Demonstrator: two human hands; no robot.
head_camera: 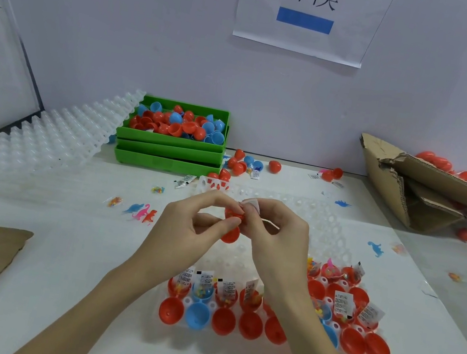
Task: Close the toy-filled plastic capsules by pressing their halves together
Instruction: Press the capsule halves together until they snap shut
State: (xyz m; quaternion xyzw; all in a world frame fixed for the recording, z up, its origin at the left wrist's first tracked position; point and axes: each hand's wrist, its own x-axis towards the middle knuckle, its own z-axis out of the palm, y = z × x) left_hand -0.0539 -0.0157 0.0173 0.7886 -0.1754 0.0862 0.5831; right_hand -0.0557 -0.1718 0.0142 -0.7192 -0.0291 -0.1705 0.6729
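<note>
Nearest the person, the white tray on the bench carried a front row of empty halves, mostly red with some blue, and behind it a row of filled halves with toys and paper slips standing up out of them; none of these was closed, so most of the work looked to be left. More filled halves sat at the tray's right end. Above the tray's middle, both hands met on one red capsule: the left hand pinched it between thumb and fingers, and the right hand pinched at its top, where a white slip stuck out. It seemed to be in the act of being filled or shut, and the seam was hidden. Farther back lay loose toy dinosaurs, a few scattered capsules that looked closed, and green bins of spare halves at the wall.
</note>
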